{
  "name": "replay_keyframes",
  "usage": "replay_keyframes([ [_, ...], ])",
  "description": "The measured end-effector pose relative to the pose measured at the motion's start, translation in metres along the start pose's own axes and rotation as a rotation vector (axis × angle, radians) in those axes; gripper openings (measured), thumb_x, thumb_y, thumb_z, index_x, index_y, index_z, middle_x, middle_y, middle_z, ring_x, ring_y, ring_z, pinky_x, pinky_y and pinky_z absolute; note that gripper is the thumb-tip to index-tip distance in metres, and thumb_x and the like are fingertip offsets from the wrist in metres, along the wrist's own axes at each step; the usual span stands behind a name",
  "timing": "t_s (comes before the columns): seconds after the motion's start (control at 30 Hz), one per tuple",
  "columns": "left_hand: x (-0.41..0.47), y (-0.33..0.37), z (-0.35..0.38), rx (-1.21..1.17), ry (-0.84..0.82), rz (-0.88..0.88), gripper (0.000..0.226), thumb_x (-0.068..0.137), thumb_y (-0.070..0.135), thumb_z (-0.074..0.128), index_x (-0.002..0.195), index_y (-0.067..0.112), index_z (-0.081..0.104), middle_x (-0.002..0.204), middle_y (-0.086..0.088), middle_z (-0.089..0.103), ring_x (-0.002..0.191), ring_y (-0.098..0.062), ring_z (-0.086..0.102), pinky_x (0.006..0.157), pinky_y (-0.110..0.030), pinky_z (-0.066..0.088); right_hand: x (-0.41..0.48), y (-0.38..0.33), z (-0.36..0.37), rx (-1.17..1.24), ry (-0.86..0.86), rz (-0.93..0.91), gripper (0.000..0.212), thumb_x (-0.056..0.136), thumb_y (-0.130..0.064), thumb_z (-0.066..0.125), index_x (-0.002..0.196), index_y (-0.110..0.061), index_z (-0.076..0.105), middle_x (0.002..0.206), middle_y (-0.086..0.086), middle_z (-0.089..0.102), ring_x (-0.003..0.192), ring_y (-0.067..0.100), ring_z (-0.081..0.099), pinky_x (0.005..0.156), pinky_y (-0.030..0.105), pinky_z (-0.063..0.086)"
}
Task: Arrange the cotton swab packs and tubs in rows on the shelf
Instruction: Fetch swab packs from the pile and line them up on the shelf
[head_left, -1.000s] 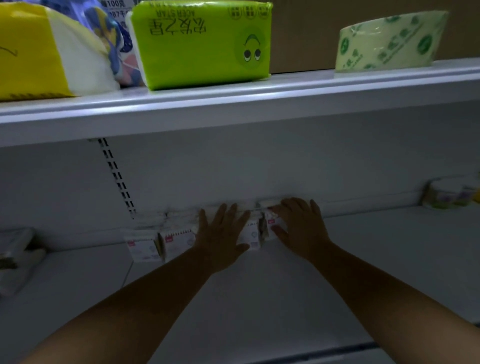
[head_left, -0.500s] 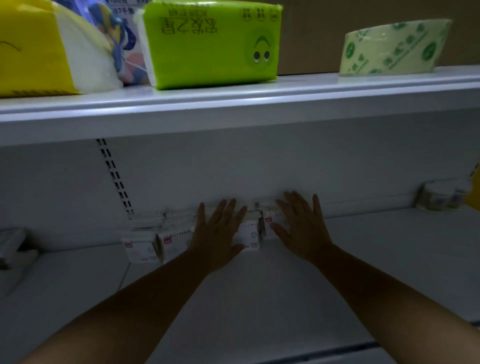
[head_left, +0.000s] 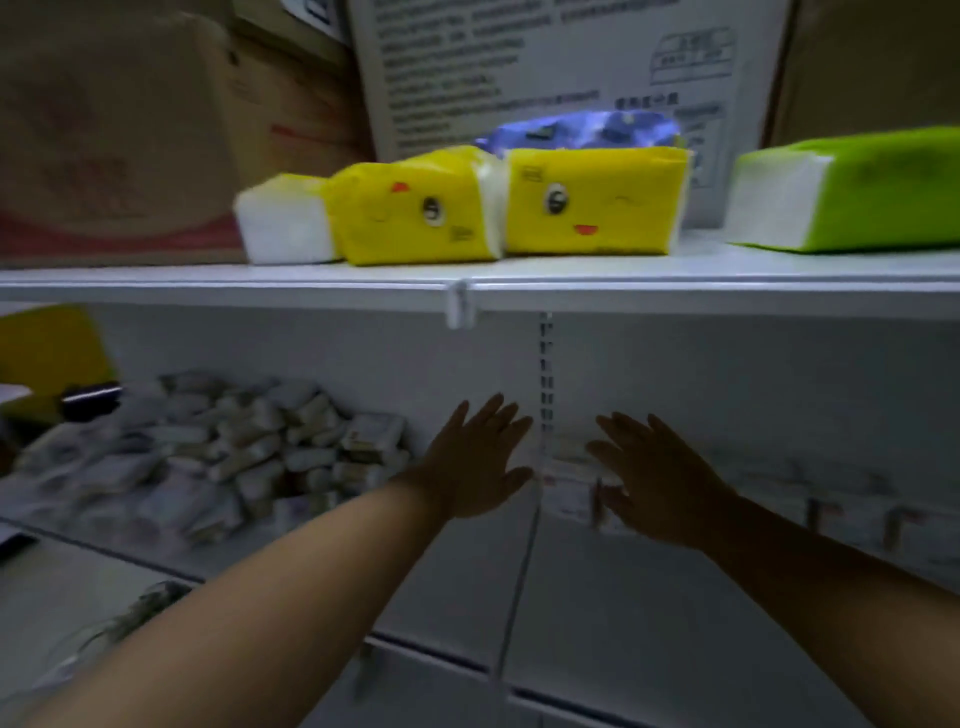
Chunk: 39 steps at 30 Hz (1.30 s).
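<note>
On the white metal shelf (head_left: 649, 613), we find left hand (head_left: 475, 465) and right hand (head_left: 660, 486) spread, gripping nothing, beside the white cotton swab packs (head_left: 571, 486), apparently squaring their row.

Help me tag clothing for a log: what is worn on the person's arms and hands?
Nothing worn shows. The left hand and right hand are ungloved; the left forearm and right forearm are bare to the frame's edge, with no sleeve. No watch, bracelet or ring is visible, though the dim, blurred picture could hide a thin ring.
</note>
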<state>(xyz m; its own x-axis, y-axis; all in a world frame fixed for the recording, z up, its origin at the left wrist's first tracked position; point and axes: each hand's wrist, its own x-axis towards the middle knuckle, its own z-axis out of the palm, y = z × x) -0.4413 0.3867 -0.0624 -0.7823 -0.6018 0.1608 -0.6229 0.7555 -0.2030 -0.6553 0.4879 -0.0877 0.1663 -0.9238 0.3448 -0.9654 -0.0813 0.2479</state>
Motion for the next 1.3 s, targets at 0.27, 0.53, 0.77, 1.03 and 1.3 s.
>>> replay_keyframes([
  [0.27,-0.18,-0.17,0.025,-0.109,-0.114,-0.32,0.06,0.097,0.048,0.036,0.149,0.024,0.02,0.158,-0.003,0.014,0.145,-0.024,0.012,0.115,-0.041,0.018,0.102,-0.172,0.005,0.233,-0.221,-0.047,0.063,0.097,-0.048,0.033,0.151,-0.025,0.01,0.16,0.004,-0.006,0.146,0.019,-0.006,0.118,0.036,-0.003],
  [0.53,-0.262,-0.27,0.056,-0.112,-0.121,-0.418,0.064,0.094,0.057,0.033,0.149,0.027,0.017,0.158,0.001,0.016,0.146,-0.018,0.003,0.116,-0.038,0.01,0.141,-0.284,0.008,0.345,-0.22,-0.079,0.061,0.097,-0.042,0.04,0.15,-0.025,0.017,0.159,-0.001,0.005,0.144,0.019,0.007,0.115,0.029,0.005],
  [0.77,-0.24,-0.313,0.066,-0.297,0.065,-0.464,0.052,0.093,0.039,0.048,0.141,0.024,0.038,0.145,0.001,0.038,0.132,-0.017,0.034,0.103,-0.031,0.034,0.197,-0.3,0.006,0.372,-0.089,-0.101,0.045,0.092,-0.034,0.051,0.133,-0.015,0.048,0.137,0.005,0.046,0.125,0.024,0.042,0.099,0.031,0.032],
  [1.03,-0.202,-0.399,0.064,-0.335,0.171,-0.561,0.043,0.089,0.027,0.058,0.131,0.023,0.05,0.14,0.0,0.042,0.125,-0.02,0.043,0.099,-0.028,0.039,0.3,-0.276,0.027,0.539,-0.022,0.045,0.029,0.091,-0.03,0.057,0.112,-0.011,0.056,0.107,0.002,0.052,0.103,0.024,0.053,0.073,0.027,0.037],
  [1.3,-0.167,-0.459,0.07,-0.54,-0.117,-0.497,0.066,0.077,0.041,0.073,0.133,0.042,0.04,0.142,0.008,0.039,0.122,-0.013,0.042,0.091,-0.021,0.033,0.382,-0.285,0.05,0.658,-0.074,0.315,0.032,0.088,-0.035,0.058,0.062,-0.018,0.049,0.066,-0.002,0.048,0.069,0.021,0.051,0.062,0.027,0.037],
])
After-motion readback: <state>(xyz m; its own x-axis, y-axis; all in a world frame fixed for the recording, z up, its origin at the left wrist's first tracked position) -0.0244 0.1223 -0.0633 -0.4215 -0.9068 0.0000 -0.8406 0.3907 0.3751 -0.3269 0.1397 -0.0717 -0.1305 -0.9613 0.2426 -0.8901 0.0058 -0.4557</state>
